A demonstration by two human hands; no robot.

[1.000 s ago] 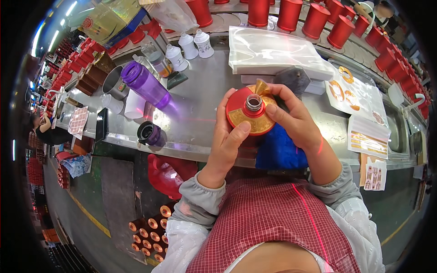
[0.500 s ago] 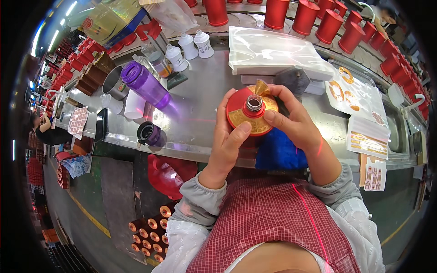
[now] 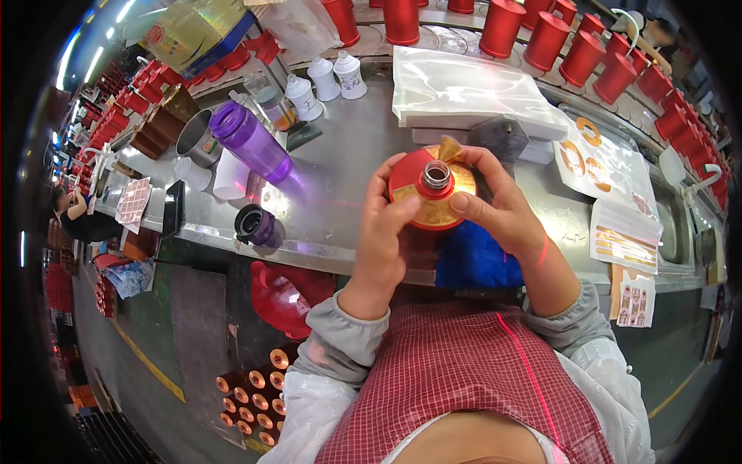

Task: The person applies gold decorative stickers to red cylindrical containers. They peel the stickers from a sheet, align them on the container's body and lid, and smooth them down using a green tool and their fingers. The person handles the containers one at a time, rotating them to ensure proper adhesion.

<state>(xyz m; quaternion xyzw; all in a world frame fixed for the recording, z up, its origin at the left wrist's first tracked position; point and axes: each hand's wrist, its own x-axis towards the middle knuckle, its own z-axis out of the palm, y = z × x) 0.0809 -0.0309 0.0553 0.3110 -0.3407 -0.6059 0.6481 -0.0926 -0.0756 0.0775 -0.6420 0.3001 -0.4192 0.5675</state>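
Centre of the frame: left hand [image 3: 384, 232] and right hand [image 3: 495, 205] both pinch the red bottle [image 3: 429, 193] with gold label; purple bottle [image 3: 251, 141] lies upper left on the table [image 3: 348, 147].

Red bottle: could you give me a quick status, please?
Both hands, left hand and right hand, grip the red bottle. Neck open, uncapped. Nothing obstructing.

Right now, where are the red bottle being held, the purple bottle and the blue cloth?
red bottle [image 3: 429, 193], head view, on its gold-trimmed shoulder.
purple bottle [image 3: 251, 143], head view, on its side wall.
blue cloth [image 3: 475, 259], head view, on its middle.
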